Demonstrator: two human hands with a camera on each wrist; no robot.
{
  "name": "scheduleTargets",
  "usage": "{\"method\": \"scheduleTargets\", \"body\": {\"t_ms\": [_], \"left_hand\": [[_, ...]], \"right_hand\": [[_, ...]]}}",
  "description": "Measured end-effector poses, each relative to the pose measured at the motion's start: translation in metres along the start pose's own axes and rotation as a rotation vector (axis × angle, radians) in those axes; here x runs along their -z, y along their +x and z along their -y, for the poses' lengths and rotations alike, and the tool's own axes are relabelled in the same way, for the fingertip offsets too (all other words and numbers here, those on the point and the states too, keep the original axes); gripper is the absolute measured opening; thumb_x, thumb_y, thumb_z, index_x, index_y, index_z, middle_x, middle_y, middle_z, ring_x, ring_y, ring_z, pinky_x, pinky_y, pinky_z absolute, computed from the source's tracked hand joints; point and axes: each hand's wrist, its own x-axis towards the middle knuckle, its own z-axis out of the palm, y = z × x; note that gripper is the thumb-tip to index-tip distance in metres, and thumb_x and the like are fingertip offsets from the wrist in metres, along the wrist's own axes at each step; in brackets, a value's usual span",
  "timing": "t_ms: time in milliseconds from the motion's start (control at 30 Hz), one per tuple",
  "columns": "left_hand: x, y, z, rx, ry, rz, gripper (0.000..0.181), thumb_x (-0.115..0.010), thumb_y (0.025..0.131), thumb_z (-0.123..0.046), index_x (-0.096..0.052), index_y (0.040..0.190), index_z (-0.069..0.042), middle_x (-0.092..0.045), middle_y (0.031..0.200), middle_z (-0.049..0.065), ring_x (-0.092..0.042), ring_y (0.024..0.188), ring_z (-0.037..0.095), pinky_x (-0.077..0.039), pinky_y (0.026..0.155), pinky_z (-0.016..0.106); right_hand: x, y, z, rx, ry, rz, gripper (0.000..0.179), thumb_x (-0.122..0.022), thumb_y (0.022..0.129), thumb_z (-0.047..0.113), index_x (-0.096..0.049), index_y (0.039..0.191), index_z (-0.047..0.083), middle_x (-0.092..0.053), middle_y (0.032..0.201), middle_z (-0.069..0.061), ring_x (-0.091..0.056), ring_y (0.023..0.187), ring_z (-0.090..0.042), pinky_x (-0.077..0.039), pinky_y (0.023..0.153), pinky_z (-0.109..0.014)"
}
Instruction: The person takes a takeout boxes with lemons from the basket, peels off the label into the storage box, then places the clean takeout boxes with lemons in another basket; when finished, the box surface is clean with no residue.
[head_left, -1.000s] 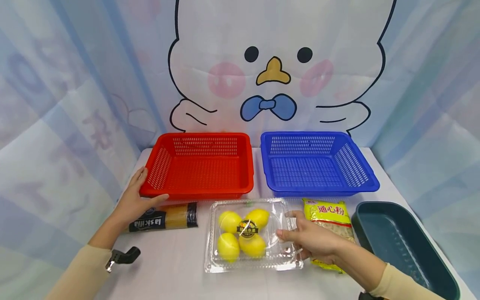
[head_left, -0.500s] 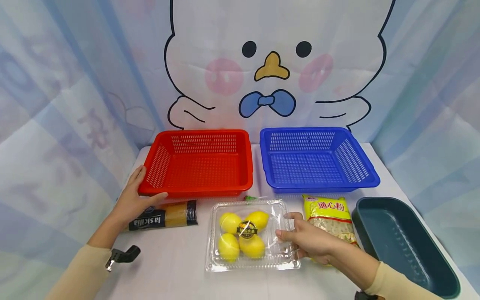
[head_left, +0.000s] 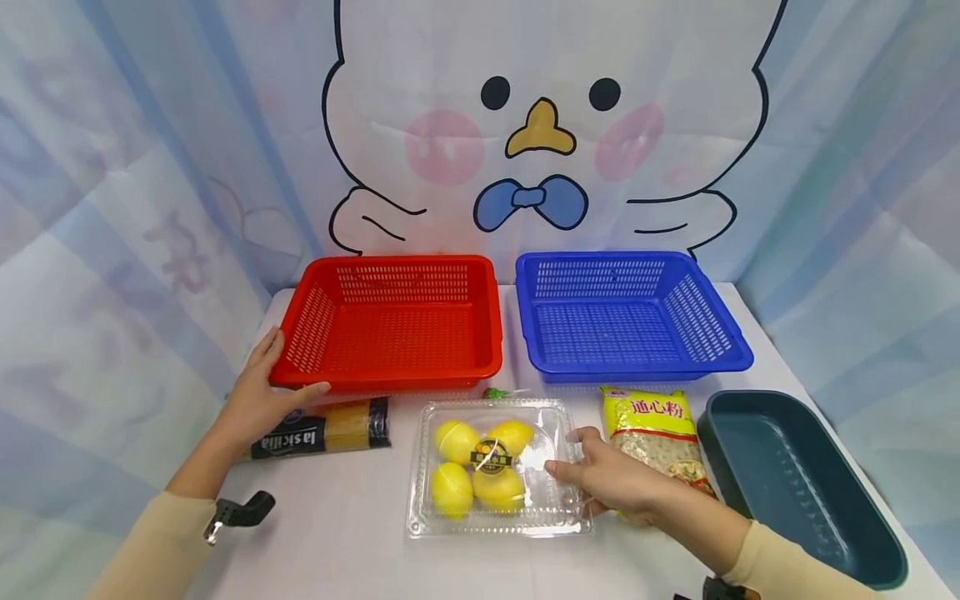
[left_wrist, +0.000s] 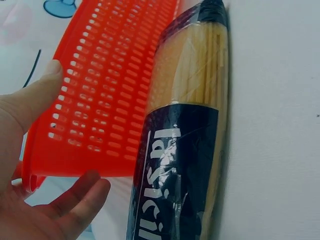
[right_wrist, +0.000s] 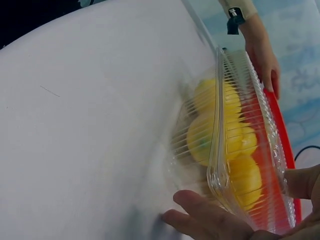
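Observation:
A clear plastic fruit box (head_left: pixel 543 517) stands in the middle of the white table, with several yellow lemons (head_left: pixel 452 490) inside and a dark round label on its lid. My right hand (head_left: pixel 611 475) pinches its right side, thumb above and fingers below; the right wrist view shows the thumb (right_wrist: pixel 300 182) against the ridged plastic. At the front left corner of the red basket (head_left: pixel 386 382) lies my left hand (head_left: pixel 258 400), fingers along the left wall and thumb along the front. Just below that hand, a pack of spaghetti (left_wrist: pixel 187 65) with a black label lies by the basket.
A blue basket (head_left: pixel 637 368) stands beside the red one at the back. Right of the fruit box lie a yellow bag of macaroni (head_left: pixel 660 425) and a dark teal tub (head_left: pixel 795 483). Something small and green (head_left: pixel 495 393) peeks out behind the box. A printed curtain (head_left: pixel 540 50) surrounds the table.
My right hand and the fruit box have shifted slightly left and nearer, and the green thing behind it shows more. My left hand keeps its place at the red basket. The head view tilts slightly.

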Motion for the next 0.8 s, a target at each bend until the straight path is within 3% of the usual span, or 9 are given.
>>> {"method": "scheduleTargets", "body": {"t_ms": [133,233,333,467,600,800], "left_hand": [[0.0,-0.007,-0.001,-0.019,0.01,-0.023,0.118,-0.078,0.093,-0.052,0.001,0.17,-0.013,0.004,0.178,0.02,-0.013,0.158,0.055,-0.037,0.11,0.078],[0.0,-0.016,-0.004,-0.01,-0.033,-0.026,0.112,-0.074,0.097,-0.05,0.002,0.17,-0.012,0.003,0.177,0.023,-0.031,0.15,0.057,-0.047,0.105,0.071],[0.001,-0.025,-0.008,-0.005,-0.097,-0.011,0.104,-0.071,0.101,-0.044,-0.002,0.171,-0.013,-0.001,0.176,0.026,-0.052,0.134,0.055,-0.062,0.092,0.055],[0.002,-0.038,-0.018,-0.017,-0.158,0.043,0.098,-0.07,0.103,-0.04,-0.003,0.172,-0.022,-0.011,0.175,0.025,-0.064,0.124,0.051,-0.067,0.083,0.042],[0.002,-0.05,-0.033,0.035,-0.131,0.093,0.1,-0.067,0.104,-0.044,0.004,0.171,-0.024,-0.025,0.171,0.026,-0.067,0.12,0.048,-0.067,0.083,0.048],[0.004,-0.06,-0.049,0.138,-0.115,0.132,0.095,-0.061,0.106,-0.049,-0.006,0.171,-0.009,-0.032,0.165,0.034,-0.067,0.113,0.041,-0.066,0.085,0.048]], "right_hand": [[-0.001,0.001,0.0,0.013,-0.038,-0.007,0.074,-0.071,0.103,0.023,-0.026,0.153,-0.009,-0.057,0.12,-0.032,-0.068,0.077,-0.032,-0.062,0.062,-0.044],[0.0,0.0,0.0,0.025,-0.081,-0.023,0.074,-0.071,0.102,0.024,-0.029,0.152,-0.011,-0.06,0.118,-0.032,-0.068,0.07,-0.032,-0.062,0.062,-0.044],[0.001,0.0,-0.001,0.039,-0.14,-0.041,0.074,-0.072,0.102,0.027,-0.032,0.15,-0.013,-0.063,0.119,-0.034,-0.069,0.072,-0.031,-0.062,0.066,-0.044],[0.002,0.0,-0.002,0.056,-0.197,-0.058,0.077,-0.073,0.101,0.029,-0.033,0.151,-0.014,-0.066,0.119,-0.036,-0.07,0.072,-0.029,-0.062,0.07,-0.042],[0.002,-0.001,-0.002,0.058,-0.223,-0.071,0.078,-0.073,0.101,0.033,-0.034,0.151,-0.013,-0.068,0.119,-0.035,-0.071,0.077,-0.028,-0.062,0.072,-0.043],[0.003,-0.003,-0.002,0.049,-0.229,-0.091,0.08,-0.075,0.099,0.037,-0.037,0.151,-0.011,-0.066,0.12,-0.028,-0.069,0.094,-0.027,-0.063,0.075,-0.043]]}}
